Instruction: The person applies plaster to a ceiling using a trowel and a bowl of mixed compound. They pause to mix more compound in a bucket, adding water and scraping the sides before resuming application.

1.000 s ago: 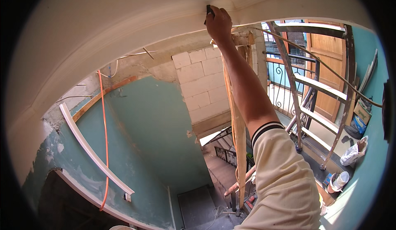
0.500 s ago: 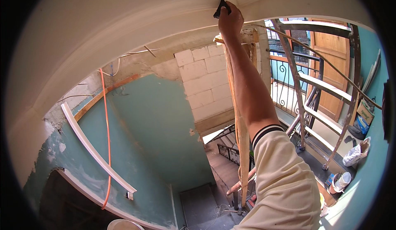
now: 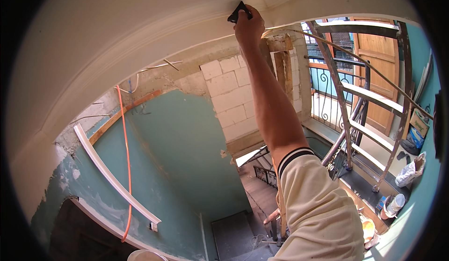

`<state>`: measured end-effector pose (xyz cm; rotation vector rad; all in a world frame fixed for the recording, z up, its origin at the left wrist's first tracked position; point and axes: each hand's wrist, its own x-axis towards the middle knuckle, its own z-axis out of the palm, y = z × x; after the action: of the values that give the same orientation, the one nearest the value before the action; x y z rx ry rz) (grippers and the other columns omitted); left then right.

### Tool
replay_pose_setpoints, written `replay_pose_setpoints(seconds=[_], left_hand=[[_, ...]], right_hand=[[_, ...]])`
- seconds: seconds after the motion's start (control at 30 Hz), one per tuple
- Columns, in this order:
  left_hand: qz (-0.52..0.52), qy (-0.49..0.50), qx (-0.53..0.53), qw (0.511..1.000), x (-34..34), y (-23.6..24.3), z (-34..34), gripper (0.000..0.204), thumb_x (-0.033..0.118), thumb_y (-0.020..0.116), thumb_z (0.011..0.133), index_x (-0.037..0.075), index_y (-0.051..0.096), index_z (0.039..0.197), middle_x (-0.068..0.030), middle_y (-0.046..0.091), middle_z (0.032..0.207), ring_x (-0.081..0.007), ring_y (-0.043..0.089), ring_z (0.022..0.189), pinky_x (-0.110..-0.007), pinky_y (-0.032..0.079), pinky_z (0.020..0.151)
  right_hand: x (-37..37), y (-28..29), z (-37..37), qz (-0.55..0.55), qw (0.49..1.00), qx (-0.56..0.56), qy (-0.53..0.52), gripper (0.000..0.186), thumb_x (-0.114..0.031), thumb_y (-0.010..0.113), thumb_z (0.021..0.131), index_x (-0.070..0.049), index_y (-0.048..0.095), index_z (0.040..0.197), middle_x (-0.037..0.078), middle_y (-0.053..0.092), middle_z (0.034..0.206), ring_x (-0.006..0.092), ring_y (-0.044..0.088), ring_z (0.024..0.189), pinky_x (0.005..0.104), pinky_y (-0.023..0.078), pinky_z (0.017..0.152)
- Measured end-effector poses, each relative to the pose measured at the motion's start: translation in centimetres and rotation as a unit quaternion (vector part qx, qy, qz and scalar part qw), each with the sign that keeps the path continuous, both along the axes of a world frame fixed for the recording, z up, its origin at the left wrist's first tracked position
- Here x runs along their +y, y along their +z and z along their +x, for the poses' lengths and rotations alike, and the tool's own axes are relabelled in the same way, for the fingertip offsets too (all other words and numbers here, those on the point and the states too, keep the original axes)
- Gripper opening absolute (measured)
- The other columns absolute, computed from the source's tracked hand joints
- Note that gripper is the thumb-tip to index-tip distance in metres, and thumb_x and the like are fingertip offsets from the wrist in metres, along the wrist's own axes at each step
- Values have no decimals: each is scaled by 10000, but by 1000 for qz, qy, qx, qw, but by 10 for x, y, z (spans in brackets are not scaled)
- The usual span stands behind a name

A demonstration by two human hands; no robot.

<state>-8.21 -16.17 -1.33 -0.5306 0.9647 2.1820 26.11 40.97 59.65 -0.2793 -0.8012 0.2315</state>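
Observation:
My right arm reaches up from the lower right in a cream sleeve with a dark striped cuff. High up, my right hand [image 3: 250,27] pinches a flat black piece [image 3: 237,13], with a straight edge and corners. Whether it is a scraper blade or folded sandpaper I cannot tell. It lies against the off-white cornice moulding [image 3: 187,20] that curves along the ceiling edge, close to a corner. My left hand is out of view.
A paint-stained metal scaffold frame [image 3: 374,97] stands at the right. An orange cable [image 3: 126,153] and a loose white moulding strip [image 3: 110,174] hang at the left. A stairwell drops below, with dark steps [image 3: 234,237]. The rim of a bucket [image 3: 146,255] shows at the bottom.
My right hand has slid a little left along the moulding with the black piece. The whole view has shifted slightly, uncovering more of the wooden posts behind my arm.

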Motion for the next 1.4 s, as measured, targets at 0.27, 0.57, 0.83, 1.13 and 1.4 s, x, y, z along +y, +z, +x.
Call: replay_pose_setpoints(seconds=[0.27, 0.57, 0.83, 1.13, 1.4], left_hand=[[1, 9, -4, 1000, -4, 0, 5, 695, 579, 584, 1021, 70, 490, 1486, -119, 668, 1288, -264, 662, 1024, -423, 583, 769], [4, 9, -5, 1000, -8, 0, 5, 693, 575, 594, 1018, 68, 495, 1481, -119, 675, 1273, -267, 663, 1016, -434, 581, 776], [13, 13, -15, 1000, -14, -8, 6, 692, 572, 603, 1015, 67, 500, 1476, -120, 682, 1259, -269, 663, 1009, -443, 580, 782], [55, 20, 45, 997, -37, -22, 11, 689, 568, 583, 1026, 70, 490, 1492, -125, 662, 1307, -272, 657, 1045, -428, 584, 791], [78, 49, 366, 926, 78, 86, 55, 649, 378, 645, 1040, 45, 407, 1543, -107, 554, 1459, -275, 544, 1337, -443, 439, 1112]], right_hand=[[-13, -10, -23, 38, 996, -57, -49, 336, -158, 671, 923, 13, 736, 1204, 244, 740, 1123, 378, 717, 1061, 438, 542, 987], [-4, -10, -14, 29, 996, -68, -42, 302, -148, 655, 933, -22, 747, 1191, 211, 763, 1059, 343, 755, 923, 407, 587, 862], [3, -6, 13, 9, 984, -134, -121, 328, -206, 657, 927, -65, 746, 1210, 201, 764, 1069, 352, 734, 1017, 432, 558, 943], [8, -5, -7, 57, 989, -106, -91, 290, -220, 680, 935, -53, 723, 1168, 172, 769, 970, 299, 746, 886, 405, 574, 846], [-132, -159, -64, -52, 791, -552, 259, 362, -306, 682, 1030, -144, 715, 1352, -62, 641, 844, -17, 354, 585, 204, 221, 517]])
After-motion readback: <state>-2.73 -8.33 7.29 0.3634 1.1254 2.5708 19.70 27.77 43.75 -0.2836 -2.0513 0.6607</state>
